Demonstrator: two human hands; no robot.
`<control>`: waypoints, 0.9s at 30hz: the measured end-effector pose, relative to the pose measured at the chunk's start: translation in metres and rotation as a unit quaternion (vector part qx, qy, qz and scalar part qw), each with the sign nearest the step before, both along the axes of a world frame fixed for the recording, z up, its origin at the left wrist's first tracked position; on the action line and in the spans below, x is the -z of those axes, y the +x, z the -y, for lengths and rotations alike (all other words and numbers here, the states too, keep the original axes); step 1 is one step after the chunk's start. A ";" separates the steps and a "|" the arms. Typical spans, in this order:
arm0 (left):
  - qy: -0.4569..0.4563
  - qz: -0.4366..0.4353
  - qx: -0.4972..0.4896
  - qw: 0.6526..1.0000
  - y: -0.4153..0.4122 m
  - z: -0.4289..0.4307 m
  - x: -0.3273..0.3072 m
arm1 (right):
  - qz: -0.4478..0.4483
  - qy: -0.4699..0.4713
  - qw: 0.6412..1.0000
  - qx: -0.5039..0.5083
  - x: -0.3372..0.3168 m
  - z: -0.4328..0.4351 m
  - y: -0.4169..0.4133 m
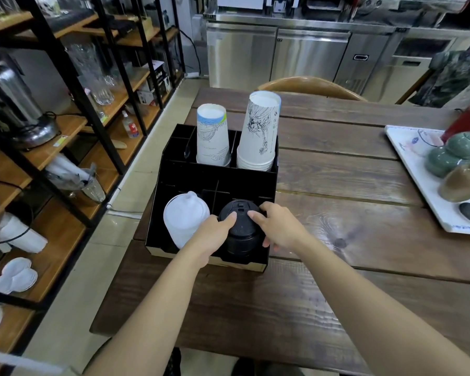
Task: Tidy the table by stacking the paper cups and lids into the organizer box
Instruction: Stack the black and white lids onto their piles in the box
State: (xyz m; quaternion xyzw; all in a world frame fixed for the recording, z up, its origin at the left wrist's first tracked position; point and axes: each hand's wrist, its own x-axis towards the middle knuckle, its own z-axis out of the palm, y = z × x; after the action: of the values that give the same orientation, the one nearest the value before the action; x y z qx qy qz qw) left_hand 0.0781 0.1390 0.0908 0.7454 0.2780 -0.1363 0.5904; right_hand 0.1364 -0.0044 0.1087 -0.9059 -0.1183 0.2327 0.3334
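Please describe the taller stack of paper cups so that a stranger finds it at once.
Find the black organizer box at the wooden table's left edge. In its back right compartment stands the taller cup stack, upside down, with black line drawings, unlike the shorter blue-banded stack.

Barely any lettering here resolves. The shorter paper cup stack (213, 134) in the organizer box (171, 169) carries a small line of grey print low on its side, too blurred to read. The taller cup stack (260, 131) shows tiny marks beside its line drawing, equally illegible. A bottle (130, 125) on the shelf wears a red label, characters unclear.
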 end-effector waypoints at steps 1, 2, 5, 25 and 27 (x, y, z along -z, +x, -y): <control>-0.004 0.000 -0.012 1.000 0.001 0.001 0.000 | -0.005 -0.004 1.000 -0.001 -0.001 0.000 0.001; -0.005 0.001 -0.017 1.000 0.002 0.002 0.001 | -0.010 -0.009 1.000 -0.003 -0.003 0.000 0.001; 0.011 -0.002 -0.013 1.000 0.003 0.003 0.003 | -0.019 -0.015 1.000 -0.006 -0.002 0.001 0.003; 0.162 0.171 -0.283 0.930 -0.027 -0.063 -0.027 | 0.246 -0.004 0.957 -0.152 -0.031 -0.061 0.005; 0.123 0.135 -0.277 0.943 -0.027 -0.070 -0.016 | 0.242 -0.037 0.951 -0.191 -0.024 -0.074 0.009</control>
State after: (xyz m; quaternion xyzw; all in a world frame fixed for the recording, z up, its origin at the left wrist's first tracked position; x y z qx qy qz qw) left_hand 0.0508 0.2092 0.1068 0.7167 0.4058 0.1702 0.5410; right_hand 0.1449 0.0696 0.1323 -0.9072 -0.3576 0.0702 0.2103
